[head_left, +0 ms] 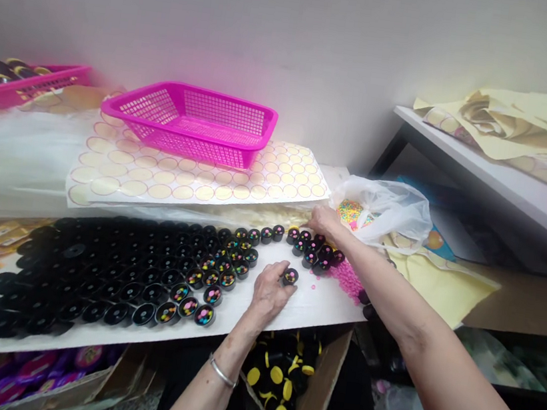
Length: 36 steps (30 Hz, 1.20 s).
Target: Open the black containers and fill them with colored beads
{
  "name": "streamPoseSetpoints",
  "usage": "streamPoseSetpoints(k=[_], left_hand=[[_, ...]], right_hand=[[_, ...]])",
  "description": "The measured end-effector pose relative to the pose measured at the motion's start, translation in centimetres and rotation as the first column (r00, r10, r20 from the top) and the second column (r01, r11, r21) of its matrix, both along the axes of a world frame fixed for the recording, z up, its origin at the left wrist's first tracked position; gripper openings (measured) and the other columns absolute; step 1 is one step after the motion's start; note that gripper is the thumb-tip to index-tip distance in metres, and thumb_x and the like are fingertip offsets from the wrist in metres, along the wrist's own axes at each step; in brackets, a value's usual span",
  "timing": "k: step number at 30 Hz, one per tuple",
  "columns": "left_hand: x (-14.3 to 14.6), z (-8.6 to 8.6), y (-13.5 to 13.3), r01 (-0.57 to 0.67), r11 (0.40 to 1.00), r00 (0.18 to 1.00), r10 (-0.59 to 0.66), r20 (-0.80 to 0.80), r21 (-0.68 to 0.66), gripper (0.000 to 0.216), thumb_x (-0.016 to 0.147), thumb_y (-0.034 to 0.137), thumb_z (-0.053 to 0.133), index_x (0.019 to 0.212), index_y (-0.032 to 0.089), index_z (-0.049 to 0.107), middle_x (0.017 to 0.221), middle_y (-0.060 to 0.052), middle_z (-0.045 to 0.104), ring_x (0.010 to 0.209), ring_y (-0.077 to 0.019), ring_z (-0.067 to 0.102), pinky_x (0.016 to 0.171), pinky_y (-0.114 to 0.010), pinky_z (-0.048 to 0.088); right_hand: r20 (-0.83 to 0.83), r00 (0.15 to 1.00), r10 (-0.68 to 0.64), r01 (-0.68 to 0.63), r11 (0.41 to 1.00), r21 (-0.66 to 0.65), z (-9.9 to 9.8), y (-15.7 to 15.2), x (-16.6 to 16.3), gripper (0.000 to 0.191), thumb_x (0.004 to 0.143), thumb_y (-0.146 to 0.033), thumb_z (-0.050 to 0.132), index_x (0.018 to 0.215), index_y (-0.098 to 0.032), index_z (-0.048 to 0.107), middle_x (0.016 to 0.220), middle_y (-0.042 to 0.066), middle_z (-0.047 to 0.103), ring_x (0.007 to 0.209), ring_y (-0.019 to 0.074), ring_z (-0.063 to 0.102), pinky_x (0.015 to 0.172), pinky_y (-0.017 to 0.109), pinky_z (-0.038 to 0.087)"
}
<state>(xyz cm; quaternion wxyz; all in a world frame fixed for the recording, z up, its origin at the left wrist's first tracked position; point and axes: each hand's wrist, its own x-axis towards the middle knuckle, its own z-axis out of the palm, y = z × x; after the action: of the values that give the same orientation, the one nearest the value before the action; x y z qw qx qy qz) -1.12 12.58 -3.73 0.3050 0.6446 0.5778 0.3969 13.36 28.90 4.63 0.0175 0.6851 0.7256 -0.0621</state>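
Observation:
My left hand (272, 290) is closed round a small black cup (290, 276) with coloured bits inside, on the white tabletop. Farther back, my right hand (324, 220) reaches to the table's rear edge with its fingers drawn together; what they hold, if anything, is hidden. Close to it, a yellow lid (293, 230) lies on a black cup. Several black cups with pink pieces (310, 258) cluster below my right forearm, beside a heap of small pink pieces (348, 281). To the left stand rows of black cups (143, 314), those nearest my left hand holding coloured candies.
A pink basket (187, 128) sits on a sticker sheet (156, 176) behind the cups. A clear bag of coloured candies (394, 204) stands back right. Below the table edge, a cardboard box (325, 386) holds yellow-lidded black containers. A shelf (499, 174) juts in at right.

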Motion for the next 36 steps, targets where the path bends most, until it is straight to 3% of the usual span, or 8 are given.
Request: streamPoseSetpoints(k=[9, 12, 14, 17, 19, 25, 31, 36], left_hand=[[-0.2, 0.9, 0.1, -0.019, 0.993, 0.988, 0.001, 0.156, 0.119, 0.053, 0.052, 0.012, 0.067, 0.104, 0.017, 0.062, 0.107, -0.008, 0.061, 0.096, -0.0219, 0.054, 0.077, -0.033, 0.047], [-0.2, 3.1, -0.9, -0.14, 0.988, 0.877, 0.095, 0.47, 0.062, 0.037, 0.058, 0.022, 0.069, 0.094, 0.015, 0.065, 0.097, -0.008, 0.063, 0.084, -0.0174, 0.056, 0.066, -0.027, 0.046], [0.0, 5.1, -2.0, -0.156, 0.981, 0.711, 0.192, 0.677, -0.115, 0.026, 0.068, 0.031, 0.065, 0.087, 0.014, 0.066, 0.079, -0.005, 0.063, 0.069, -0.0123, 0.054, 0.06, -0.023, 0.043], [0.4, 7.5, -3.7, 0.044, 0.949, 0.573, 0.231, 0.787, -0.311, 0.026, 0.07, 0.035, 0.064, 0.073, 0.01, 0.067, 0.066, -0.004, 0.06, 0.057, -0.0078, 0.048, 0.05, -0.02, 0.037], [0.6, 8.1, -4.7, 0.152, 0.911, 0.553, 0.242, 0.797, -0.383, 0.021, 0.063, 0.03, 0.07, 0.068, 0.009, 0.067, 0.058, 0.0, 0.056, 0.05, -0.0051, 0.043, 0.047, -0.018, 0.034], [0.8, 5.7, -5.4, 0.274, 0.837, 0.525, 0.283, 0.803, -0.474, 0.011, 0.059, 0.02, 0.068, 0.063, 0.01, 0.064, 0.052, 0.002, 0.054, 0.045, -0.0027, 0.039, 0.046, -0.017, 0.03], [0.1, 4.1, -4.4, 0.273, 0.847, 0.526, 0.265, 0.808, -0.456, 0.009, 0.057, 0.016, 0.064, 0.063, 0.009, 0.063, 0.055, -0.002, 0.059, 0.046, -0.0043, 0.044, 0.044, -0.018, 0.026], [-1.1, 4.3, -4.2, 0.394, 0.765, 0.539, 0.256, 0.802, -0.509, 0.009, 0.05, 0.011, 0.059, 0.058, 0.01, 0.061, 0.049, -0.001, 0.056, 0.044, -0.0059, 0.044, 0.041, -0.018, 0.023]], right_hand=[[-0.138, 0.989, 0.054, -0.013, 0.96, 0.281, 2.6, -2.4, 2.5, 0.021, 0.075, -0.017, 0.048, 0.086, -0.016, 0.067, 0.082, 0.006, 0.069, 0.079, 0.0163, 0.062, 0.066, 0.022, 0.042], [-0.142, 0.946, 0.291, -0.16, 0.803, 0.574, 2.9, -7.2, 2.5, 0.021, 0.078, -0.016, 0.044, 0.077, -0.017, 0.065, 0.073, 0.006, 0.066, 0.071, 0.0159, 0.059, 0.066, 0.026, 0.041], [-0.058, 0.864, 0.499, -0.345, 0.673, 0.654, 2.3, -11.5, 1.9, 0.023, 0.081, -0.014, 0.042, 0.074, -0.017, 0.063, 0.069, 0.007, 0.064, 0.068, 0.0162, 0.056, 0.065, 0.028, 0.041], [0.045, 0.727, 0.685, -0.525, 0.514, 0.678, 0.5, -17.8, 1.0, 0.02, 0.083, -0.016, 0.042, 0.083, -0.019, 0.062, 0.084, 0.01, 0.067, 0.065, 0.017, 0.055, 0.057, 0.032, 0.039], [0.04, 0.698, 0.715, -0.532, 0.481, 0.697, -0.6, -20.7, 0.4, 0.021, 0.084, -0.016, 0.041, 0.091, -0.02, 0.061, 0.091, 0.012, 0.067, 0.066, 0.0184, 0.055, 0.054, 0.033, 0.038], [-0.227, 0.742, 0.631, -0.371, 0.668, 0.645, -2.6, -21.9, 0.1, 0.021, 0.082, -0.011, 0.042, 0.094, -0.018, 0.058, 0.084, 0.009, 0.065, 0.072, 0.0196, 0.053, 0.063, 0.035, 0.042], [-0.552, 0.62, 0.557, -0.24, 0.805, 0.543, -4.2, -20.6, 0.1, 0.015, 0.084, -0.013, 0.045, 0.094, -0.017, 0.056, 0.079, 0.007, 0.059, 0.075, 0.0166, 0.054, 0.067, 0.031, 0.046], [-0.619, 0.54, 0.57, -0.309, 0.819, 0.484, -4.0, -20.9, 0.2, 0.027, 0.084, -0.019, 0.049, 0.111, -0.02, 0.052, 0.104, 0.01, 0.058, 0.095, 0.0198, 0.053, 0.081, 0.037, 0.046]])
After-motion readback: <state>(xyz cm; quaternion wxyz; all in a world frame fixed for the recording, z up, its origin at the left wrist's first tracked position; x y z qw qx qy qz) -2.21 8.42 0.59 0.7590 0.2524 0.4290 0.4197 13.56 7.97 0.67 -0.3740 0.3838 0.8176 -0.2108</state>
